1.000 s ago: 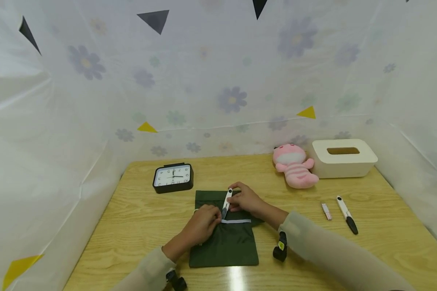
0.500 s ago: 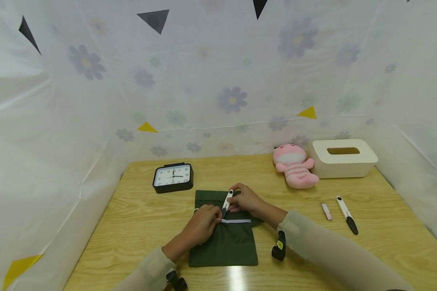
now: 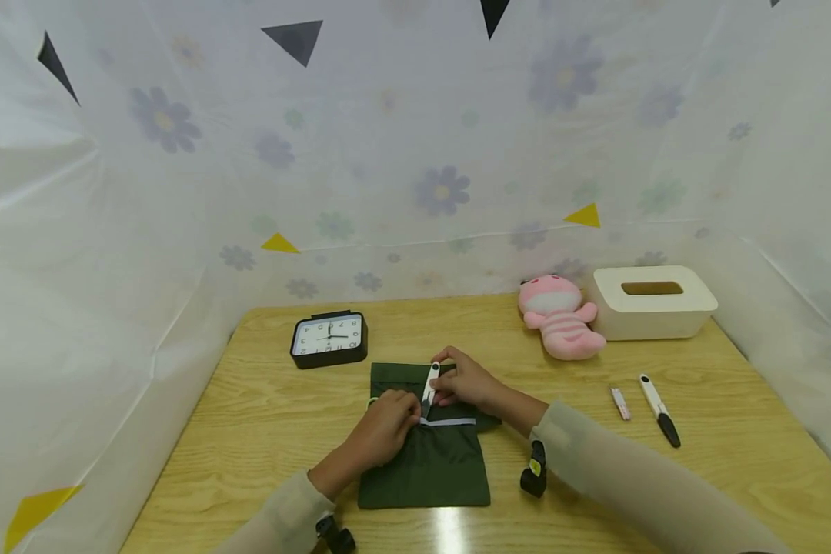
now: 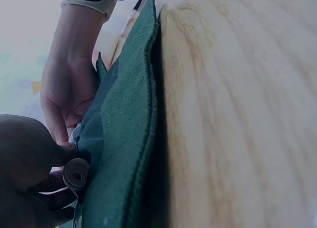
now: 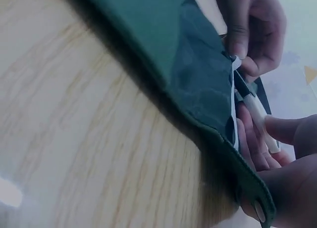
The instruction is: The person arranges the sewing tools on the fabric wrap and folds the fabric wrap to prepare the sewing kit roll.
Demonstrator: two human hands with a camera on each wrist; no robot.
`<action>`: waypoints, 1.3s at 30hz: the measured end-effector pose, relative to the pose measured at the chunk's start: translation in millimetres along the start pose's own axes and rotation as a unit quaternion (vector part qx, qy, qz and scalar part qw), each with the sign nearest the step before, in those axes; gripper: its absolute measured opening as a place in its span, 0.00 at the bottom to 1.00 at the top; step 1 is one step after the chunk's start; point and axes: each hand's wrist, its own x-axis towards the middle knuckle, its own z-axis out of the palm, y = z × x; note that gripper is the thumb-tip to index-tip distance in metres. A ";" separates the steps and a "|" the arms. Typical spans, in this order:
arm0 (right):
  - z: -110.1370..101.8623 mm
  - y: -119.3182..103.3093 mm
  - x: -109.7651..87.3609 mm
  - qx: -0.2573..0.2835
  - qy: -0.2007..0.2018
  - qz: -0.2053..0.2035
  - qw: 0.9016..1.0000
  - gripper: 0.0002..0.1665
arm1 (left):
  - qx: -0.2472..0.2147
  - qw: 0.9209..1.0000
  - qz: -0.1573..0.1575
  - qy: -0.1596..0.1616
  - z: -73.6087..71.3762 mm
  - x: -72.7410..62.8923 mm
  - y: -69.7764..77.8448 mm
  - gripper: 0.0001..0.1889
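Note:
A dark green cloth lies on the wooden table, with a narrow white strip across it. My left hand rests over the cloth's left side and pinches the strip's left end, clearest in the right wrist view. Close to these fingers, in the left wrist view, is a small round piece with a hole; its kind is unclear. My right hand holds a slim white-handled tool with a dark tip between thumb and fingers. It slants down, the tip beside the strip and the left fingertips.
A black-framed clock stands back left. At back right sit a pink plush toy and a white tissue box. Before them lie a small whitish piece and another white tool with a black end.
The white-handled tool has shifted slightly left and stands a little more upright. My left hand keeps its place on the cloth.

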 end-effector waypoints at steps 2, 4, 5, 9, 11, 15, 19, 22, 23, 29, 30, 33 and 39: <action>-0.9 0.3 -0.3 0.004 0.002 0.004 1.000 0.28 | 0.000 1.000 0.002 -0.003 -0.2 -0.5 -0.4 0.05; -1.5 1.3 -0.2 0.003 0.002 0.007 1.000 0.27 | -0.001 1.000 0.001 -0.006 -0.4 -0.9 -0.5 0.05; -1.5 2.1 0.1 0.000 -0.001 0.008 1.000 0.27 | -0.001 1.000 0.000 -0.007 -0.3 -1.2 -0.6 0.05; -0.3 4.9 0.4 -0.029 -0.035 -0.006 0.999 0.27 | 0.002 1.000 -0.004 -0.007 0.3 -1.9 -0.6 0.05; 1.2 5.1 -0.6 -0.043 -0.049 -0.013 0.998 0.26 | 0.003 1.000 0.002 -0.003 1.0 -2.4 -0.9 0.05; 4.9 3.0 -5.3 -0.072 -0.060 -0.033 0.995 0.23 | 0.004 1.000 0.013 0.002 2.1 -3.5 -2.4 0.05; 7.4 1.8 -8.6 -0.116 -0.053 -0.058 0.990 0.19 | -0.011 1.000 0.003 -0.003 2.1 -4.0 -6.1 0.04; 8.0 3.3 -8.9 -0.157 -0.043 -0.071 0.984 0.16 | -0.035 0.999 -0.017 -0.016 1.6 -4.0 -9.5 0.03; 8.2 3.9 -8.9 -0.169 -0.042 -0.076 0.982 0.16 | -0.044 0.999 -0.022 -0.021 1.4 -3.8 -10.5 0.03; 8.2 5.7 -10.3 -0.209 -0.053 -0.086 0.973 0.15 | -0.077 0.996 -0.026 -0.038 -0.3 -3.0 -11.9 0.04; 8.1 5.6 -10.8 -0.211 -0.057 -0.086 0.972 0.14 | -0.081 0.996 -0.026 -0.039 -0.7 -3.1 -11.6 0.03; 8.5 5.5 -12.3 -0.229 -0.070 -0.095 0.966 0.09 | -0.086 0.995 -0.025 -0.038 -1.6 -3.6 -10.4 0.03; 10.4 4.2 -15.6 -0.304 -0.092 -0.136 0.938 0.03 | -0.076 0.996 -0.023 -0.037 -2.3 -3.1 -9.7 0.03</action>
